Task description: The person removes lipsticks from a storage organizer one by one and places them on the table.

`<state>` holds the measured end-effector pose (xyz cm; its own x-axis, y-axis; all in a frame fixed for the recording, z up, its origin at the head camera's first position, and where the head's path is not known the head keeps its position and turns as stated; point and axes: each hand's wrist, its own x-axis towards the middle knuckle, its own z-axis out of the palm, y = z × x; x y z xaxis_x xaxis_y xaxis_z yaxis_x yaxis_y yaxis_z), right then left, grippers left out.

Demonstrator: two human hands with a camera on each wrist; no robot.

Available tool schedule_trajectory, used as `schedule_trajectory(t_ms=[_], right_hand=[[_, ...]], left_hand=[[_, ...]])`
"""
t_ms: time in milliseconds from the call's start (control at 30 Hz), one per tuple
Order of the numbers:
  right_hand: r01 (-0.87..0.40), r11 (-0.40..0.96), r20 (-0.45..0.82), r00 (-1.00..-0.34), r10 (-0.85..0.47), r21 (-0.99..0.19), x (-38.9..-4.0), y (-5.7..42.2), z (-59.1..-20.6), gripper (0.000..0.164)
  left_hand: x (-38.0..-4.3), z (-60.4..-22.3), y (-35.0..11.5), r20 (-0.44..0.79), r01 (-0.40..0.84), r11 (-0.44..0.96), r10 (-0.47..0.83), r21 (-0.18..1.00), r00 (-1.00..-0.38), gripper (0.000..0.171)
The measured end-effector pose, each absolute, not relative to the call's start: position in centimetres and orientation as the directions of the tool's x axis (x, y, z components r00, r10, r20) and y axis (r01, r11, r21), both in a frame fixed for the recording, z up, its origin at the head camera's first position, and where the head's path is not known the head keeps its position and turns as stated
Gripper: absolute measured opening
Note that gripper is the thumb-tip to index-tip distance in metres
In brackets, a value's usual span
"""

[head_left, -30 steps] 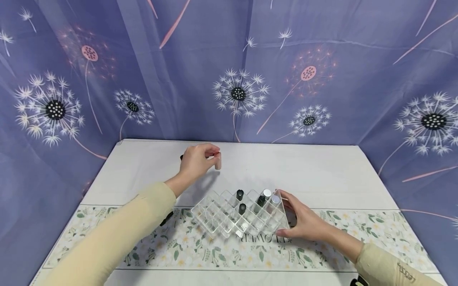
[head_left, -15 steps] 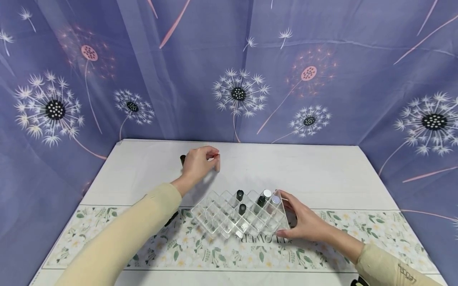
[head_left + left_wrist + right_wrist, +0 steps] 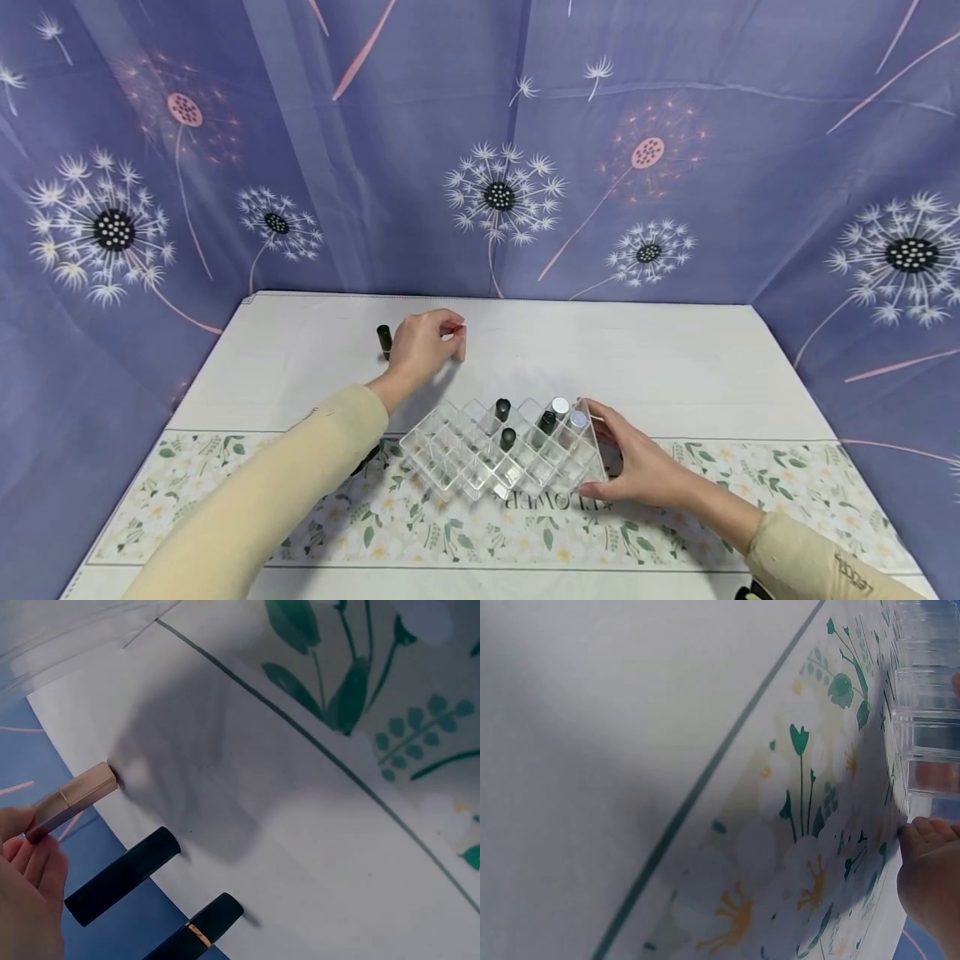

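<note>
My left hand [image 3: 423,342] pinches the upper end of a rose-gold lipstick tube [image 3: 81,796] over the far white part of the table. Two black lipstick tubes stand beside that hand in the left wrist view: a plain one [image 3: 124,876] and one with a gold band [image 3: 199,930]. In the head view, one black lipstick tube [image 3: 384,340] shows left of the hand. My right hand [image 3: 637,462] grips the right end of a clear lipstick organizer [image 3: 465,462], thumb at the near corner and fingers at the far one.
Several capped tubes stand in the organizer's right and middle cells: black ones [image 3: 502,409], a silver-capped one [image 3: 559,407] and a lilac-capped one [image 3: 577,419]. A floral strip [image 3: 420,533] crosses the white table. Purple dandelion-print curtains [image 3: 405,183] enclose the back and sides.
My left hand has shifted slightly right and nearer with the rose-gold tube, uncovering more of the black tube behind it. The right hand and organizer have stayed put.
</note>
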<state>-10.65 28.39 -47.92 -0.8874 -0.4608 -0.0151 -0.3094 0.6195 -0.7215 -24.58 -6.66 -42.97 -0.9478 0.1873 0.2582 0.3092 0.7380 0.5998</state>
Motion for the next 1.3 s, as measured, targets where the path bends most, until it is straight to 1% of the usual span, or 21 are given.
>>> schedule_trajectory(t_ms=[533,767,1100,1300], right_hand=[[-0.314,0.606,-0.004,-0.886,-0.464,-0.731,-10.6,28.4,-47.7,0.124],[-0.313,0.606,-0.006,-0.886,-0.464,-0.732,-10.6,28.3,-47.8,0.123],[-0.302,0.615,-0.019,-0.889,-0.458,-0.729,-10.5,28.4,-47.8,0.123],[-0.302,0.611,-0.017,-0.888,-0.46,-0.732,-10.6,28.3,-47.8,0.123]], left_hand=[[-23.9,-43.1,-6.8,0.284,0.314,0.747,0.174,0.586,-0.943,0.019],[-23.7,-42.9,-7.0,0.29,0.322,0.744,0.178,0.585,-0.94,0.022],[-23.6,-42.2,-7.2,0.322,0.35,0.755,0.193,0.554,-0.927,0.025],[-22.7,-40.6,-7.7,0.306,0.378,0.738,0.24,0.559,-0.921,0.034]])
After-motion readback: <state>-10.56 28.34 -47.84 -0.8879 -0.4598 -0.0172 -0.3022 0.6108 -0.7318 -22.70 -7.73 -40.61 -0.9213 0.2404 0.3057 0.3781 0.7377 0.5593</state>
